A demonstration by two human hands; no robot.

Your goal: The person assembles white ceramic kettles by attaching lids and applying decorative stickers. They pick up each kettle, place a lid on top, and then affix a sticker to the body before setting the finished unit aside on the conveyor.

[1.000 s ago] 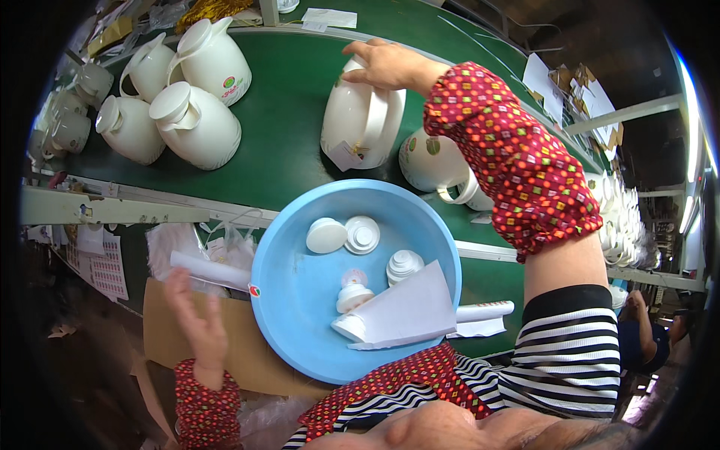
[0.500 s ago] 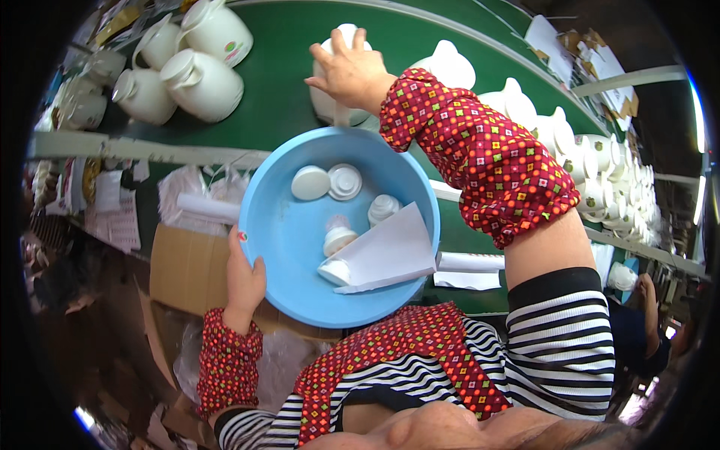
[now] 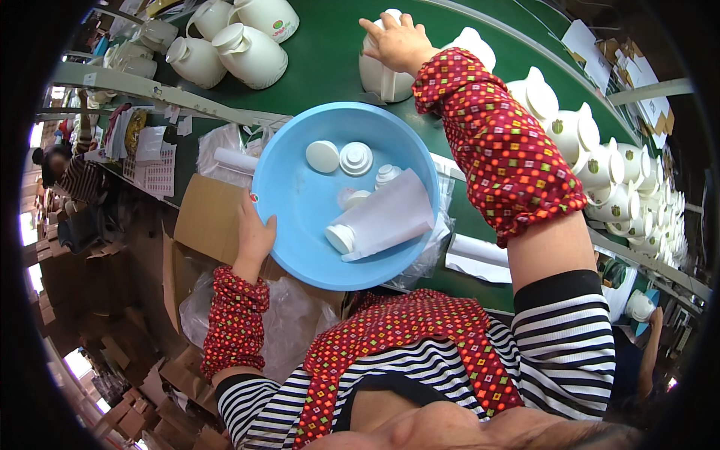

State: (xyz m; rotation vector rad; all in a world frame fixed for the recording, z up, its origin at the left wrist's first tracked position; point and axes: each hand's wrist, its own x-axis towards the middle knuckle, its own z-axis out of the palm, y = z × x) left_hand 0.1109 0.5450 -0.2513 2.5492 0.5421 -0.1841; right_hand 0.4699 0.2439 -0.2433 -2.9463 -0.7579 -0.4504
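Note:
A blue basin (image 3: 285,244) sits in front of me, its left rim held by my left hand (image 3: 253,238), thumb over the edge. Inside lie several white round lids and stoppers (image 3: 355,159), some partly covered by a sheet of white paper (image 3: 394,217). Beyond the basin, an upright white jug (image 3: 379,81) stands on the green table. My right hand (image 3: 401,43) grips its top from above with the fingers spread round it; the palm hides whatever part of the top is beneath. A small coloured sticker (image 3: 253,198) shows beside my left fingers.
More white jugs (image 3: 251,56) stand at the far left, and a long row of jugs (image 3: 596,166) runs down the right. A pale rail (image 3: 161,93) crosses at left. Below the basin are a cardboard box (image 3: 214,221) and clear plastic bags (image 3: 289,319). A person (image 3: 79,176) is at far left.
The view has shifted, so the jugs, table and basin appear displaced. My right hand stays on top of the same jug, its fingers slightly turned. My left hand keeps its hold on the basin.

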